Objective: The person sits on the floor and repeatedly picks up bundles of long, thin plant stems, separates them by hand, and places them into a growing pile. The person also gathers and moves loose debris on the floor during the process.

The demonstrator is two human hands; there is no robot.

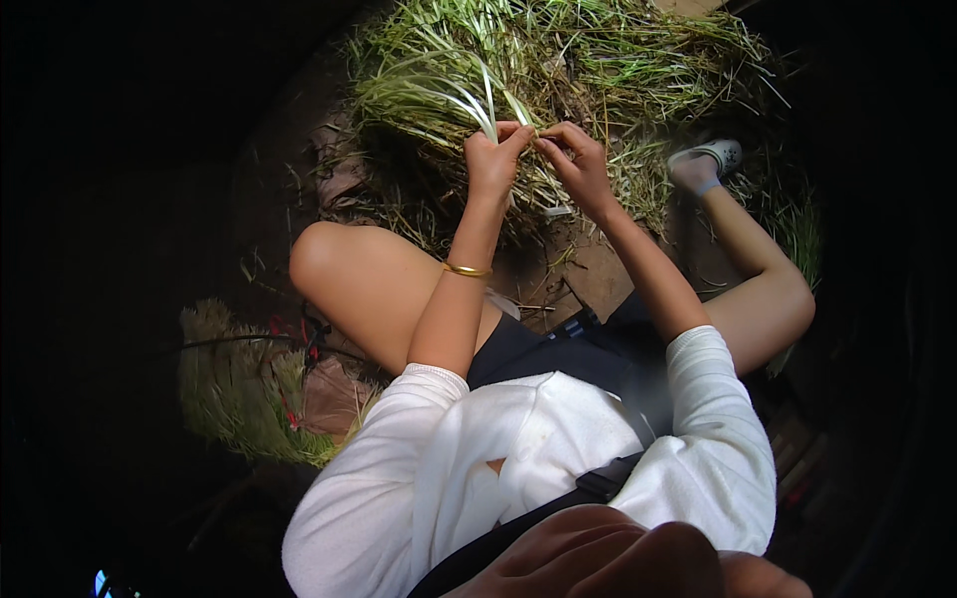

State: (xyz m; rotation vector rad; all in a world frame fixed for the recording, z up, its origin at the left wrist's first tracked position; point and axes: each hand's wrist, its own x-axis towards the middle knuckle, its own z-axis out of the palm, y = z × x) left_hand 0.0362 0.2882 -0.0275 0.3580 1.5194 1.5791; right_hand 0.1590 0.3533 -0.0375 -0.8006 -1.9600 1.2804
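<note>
Long pale green plant stalks [477, 105] are held in my left hand [493, 157], which wears a gold bangle [467, 270] at the wrist. Their leafy ends fan out up and to the left. The fingertips of my right hand [579, 161] pinch at the base of the stalks, close beside my left thumb. Exactly what lies between the right fingertips is too small to tell. Beyond and beneath both hands spreads a large heap of cut green and yellowed stalks [635, 67].
My bent legs frame the heap, with a light clog [725, 155] on my right foot. Bundled green stalks [239, 404] lie at the lower left, near red string [290, 415] and a dark cable [232, 338]. Loose plant scraps litter the brown ground [598, 261].
</note>
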